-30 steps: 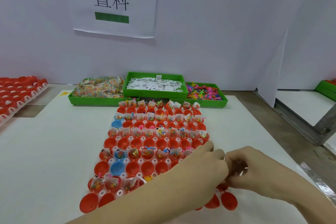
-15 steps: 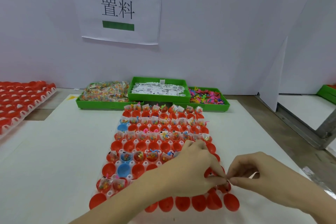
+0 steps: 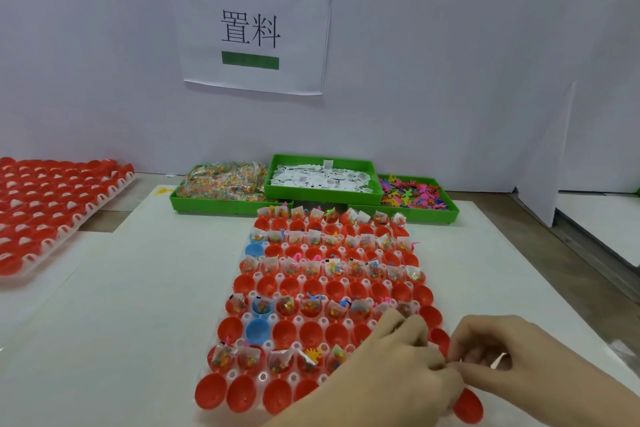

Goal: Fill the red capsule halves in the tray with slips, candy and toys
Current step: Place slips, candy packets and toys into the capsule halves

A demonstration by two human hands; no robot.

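While over tray (image 3: 221,402), hands (image 3: 408,360) together.

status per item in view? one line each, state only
capsule tray: rows alternate filled and empty
blue capsule half: empty
candy bin: heaped
slip bin: full
toy bin: full
left hand: pinching, fingertips meet right
right hand: pinching white slip

My bare left hand (image 3: 398,367) and bare right hand (image 3: 512,357) carry no gloves, rings or watch. Both forearms are uncovered as far as they show, with no sleeve edge in sight. My fingernails are short and unpainted.
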